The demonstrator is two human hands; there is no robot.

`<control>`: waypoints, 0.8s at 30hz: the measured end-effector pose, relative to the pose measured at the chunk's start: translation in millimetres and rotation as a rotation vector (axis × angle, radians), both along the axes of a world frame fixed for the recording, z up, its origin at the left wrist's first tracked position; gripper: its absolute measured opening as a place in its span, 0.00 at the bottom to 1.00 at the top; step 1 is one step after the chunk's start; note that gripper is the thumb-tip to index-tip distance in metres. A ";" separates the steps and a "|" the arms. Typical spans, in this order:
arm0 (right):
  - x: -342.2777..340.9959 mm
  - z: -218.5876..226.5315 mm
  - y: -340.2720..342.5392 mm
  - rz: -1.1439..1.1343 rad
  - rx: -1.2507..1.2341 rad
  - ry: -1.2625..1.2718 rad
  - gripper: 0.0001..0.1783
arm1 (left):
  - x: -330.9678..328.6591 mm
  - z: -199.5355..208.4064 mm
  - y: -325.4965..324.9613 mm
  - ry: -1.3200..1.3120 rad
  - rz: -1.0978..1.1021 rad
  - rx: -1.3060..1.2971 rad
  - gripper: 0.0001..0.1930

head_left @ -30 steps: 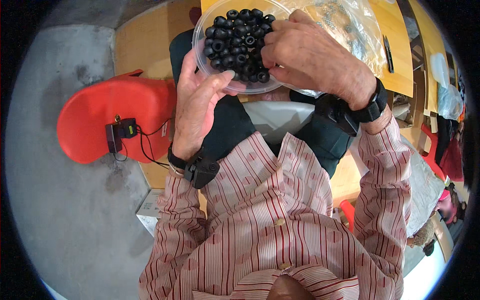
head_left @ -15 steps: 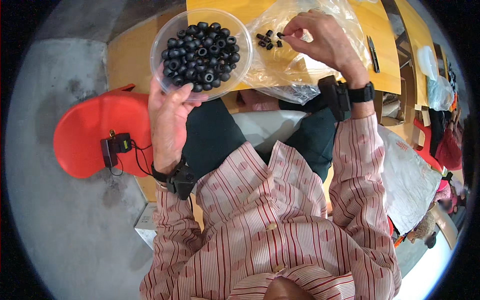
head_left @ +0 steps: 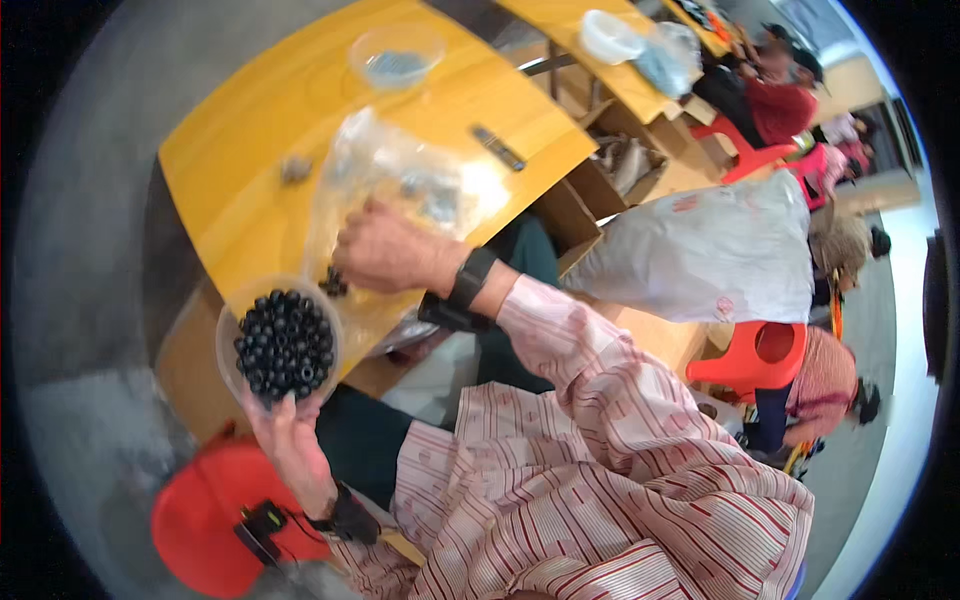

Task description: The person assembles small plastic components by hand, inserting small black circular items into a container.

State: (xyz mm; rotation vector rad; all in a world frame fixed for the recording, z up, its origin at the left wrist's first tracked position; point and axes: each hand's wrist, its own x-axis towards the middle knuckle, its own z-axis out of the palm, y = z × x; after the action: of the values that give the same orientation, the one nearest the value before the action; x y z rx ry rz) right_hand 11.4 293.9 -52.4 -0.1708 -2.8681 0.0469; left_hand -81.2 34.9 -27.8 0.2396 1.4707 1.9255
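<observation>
My left hand [head_left: 290,455] supports a clear round plastic bowl [head_left: 228,352] from its near side, thumb at the rim. Many black, rounded, bead-like rings [head_left: 285,345] fill its middle. To its right, my right hand [head_left: 392,250] is curled over a clear plastic bag [head_left: 365,150] spread on the yellow table [head_left: 250,130]. Its fingers point down and are partly hidden; whatever they hold cannot be seen. Beside those fingers lie a few small black pieces [head_left: 333,282], blurred and close to the bowl's rim.
Farther back on the table stands another clear bowl [head_left: 397,68] with bluish contents. A dark slim tool [head_left: 497,147] lies at the right. Below are a red chair [head_left: 200,520] and a large white sack [head_left: 700,250]. Other people [head_left: 785,105] sit at the far right.
The view has swung to the right and turned, showing more table and other people. My right hand has gone from an open-looking pinch to a curled shape; the left still holds the bowl.
</observation>
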 end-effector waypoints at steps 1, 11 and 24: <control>5.9 8.4 -3.4 -0.018 0.002 0.016 0.09 | 0.7 1.2 1.6 -0.006 -0.050 0.037 0.34; 60.7 105.8 -35.0 -0.073 -0.005 0.290 0.10 | -0.9 26.1 11.1 -0.013 -0.150 0.096 0.32; 132.0 206.9 -38.8 -0.207 0.123 0.273 0.12 | 41.1 153.7 111.3 -0.013 -0.655 0.278 0.35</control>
State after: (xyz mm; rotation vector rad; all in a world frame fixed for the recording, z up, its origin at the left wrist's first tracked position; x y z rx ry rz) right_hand 143.4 255.1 154.5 -0.4029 -2.5580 -0.1352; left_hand -40.1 146.3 125.9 0.7342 0.9418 1.5650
